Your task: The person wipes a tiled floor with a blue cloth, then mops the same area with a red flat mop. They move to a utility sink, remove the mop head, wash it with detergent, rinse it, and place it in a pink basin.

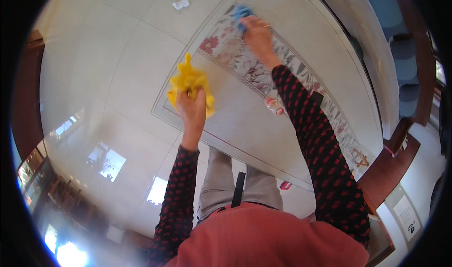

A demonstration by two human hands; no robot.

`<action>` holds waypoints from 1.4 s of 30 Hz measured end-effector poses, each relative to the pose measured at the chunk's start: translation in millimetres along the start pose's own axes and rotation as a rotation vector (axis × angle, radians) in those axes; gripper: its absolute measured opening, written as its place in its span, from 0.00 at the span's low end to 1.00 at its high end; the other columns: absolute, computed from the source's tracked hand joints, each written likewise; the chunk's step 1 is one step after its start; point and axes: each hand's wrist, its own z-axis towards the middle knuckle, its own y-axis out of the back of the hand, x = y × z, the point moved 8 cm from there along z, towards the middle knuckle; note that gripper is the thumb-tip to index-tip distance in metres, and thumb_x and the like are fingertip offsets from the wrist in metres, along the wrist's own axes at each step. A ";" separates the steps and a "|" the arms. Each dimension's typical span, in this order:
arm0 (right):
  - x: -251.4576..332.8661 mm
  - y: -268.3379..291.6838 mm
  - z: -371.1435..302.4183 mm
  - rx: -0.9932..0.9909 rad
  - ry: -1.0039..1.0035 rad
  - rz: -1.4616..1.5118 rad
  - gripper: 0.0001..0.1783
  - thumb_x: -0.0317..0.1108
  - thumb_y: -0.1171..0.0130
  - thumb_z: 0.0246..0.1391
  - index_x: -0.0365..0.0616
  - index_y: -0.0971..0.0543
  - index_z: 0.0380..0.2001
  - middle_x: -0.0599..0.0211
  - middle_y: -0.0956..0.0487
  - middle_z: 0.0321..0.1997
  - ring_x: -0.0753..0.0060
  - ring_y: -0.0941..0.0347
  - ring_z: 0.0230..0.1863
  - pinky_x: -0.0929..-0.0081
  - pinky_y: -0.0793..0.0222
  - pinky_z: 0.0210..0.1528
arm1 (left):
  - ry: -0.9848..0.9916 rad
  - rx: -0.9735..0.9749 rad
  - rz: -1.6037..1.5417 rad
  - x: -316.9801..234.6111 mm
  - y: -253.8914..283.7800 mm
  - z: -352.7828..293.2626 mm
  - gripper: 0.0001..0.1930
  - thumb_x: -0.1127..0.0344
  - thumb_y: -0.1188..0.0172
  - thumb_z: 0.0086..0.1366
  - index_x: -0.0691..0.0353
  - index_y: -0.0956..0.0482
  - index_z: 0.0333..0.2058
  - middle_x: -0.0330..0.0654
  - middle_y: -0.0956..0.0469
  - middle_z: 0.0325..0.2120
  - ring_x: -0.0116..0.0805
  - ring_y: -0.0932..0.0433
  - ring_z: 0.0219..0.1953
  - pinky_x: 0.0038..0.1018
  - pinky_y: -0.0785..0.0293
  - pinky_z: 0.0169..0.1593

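Observation:
My left hand (pixel 190 109) is closed around a bunched yellow cloth (pixel 188 78), holding it by the near corner of the table. The cloth's loose folds stick out above and beside my fingers. At the far end of the table, my right hand (pixel 258 36) grips a crumpled blue cloth (pixel 241 13) against the flowered strip; it looks slightly blurred. Under both arms lies the pale tabletop (pixel 235 121), with a printed band of flowers (pixel 245 64) running along it. A small red-and-white item (pixel 274 106), too unclear to name, sits beside my right forearm.
Several blue-grey seats (pixel 404 62) line the right side beyond the table's edge. A dark red wooden piece (pixel 393 170) stands at the lower right. On the glossy tiled floor (pixel 103 74) lies a small white scrap (pixel 181 4).

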 end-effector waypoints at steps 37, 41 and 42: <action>96.6 11.3 -275.0 -0.454 -1.413 0.794 0.27 0.27 0.45 0.58 0.33 0.38 0.59 0.46 0.35 0.59 0.48 0.35 0.58 0.61 0.41 0.62 | 0.106 0.464 0.852 130.3 -42.7 11.6 0.24 0.55 0.49 0.66 0.77 0.32 0.44 0.60 0.18 0.30 0.57 0.18 0.35 0.48 0.24 0.38; 92.8 -9.6 -243.4 -0.504 -1.535 0.498 0.27 0.26 0.45 0.57 0.31 0.39 0.58 0.40 0.38 0.56 0.40 0.36 0.54 0.56 0.38 0.60 | 0.155 0.450 0.791 126.4 -40.4 12.5 0.24 0.55 0.46 0.63 0.76 0.31 0.43 0.59 0.18 0.30 0.57 0.17 0.35 0.45 0.23 0.37; 95.9 -6.8 -237.8 -0.553 -1.535 0.437 0.28 0.27 0.45 0.57 0.31 0.39 0.58 0.39 0.38 0.56 0.39 0.36 0.53 0.54 0.38 0.59 | 0.157 0.453 0.793 125.4 -39.7 12.1 0.24 0.55 0.46 0.63 0.76 0.30 0.41 0.59 0.18 0.29 0.57 0.18 0.34 0.46 0.24 0.36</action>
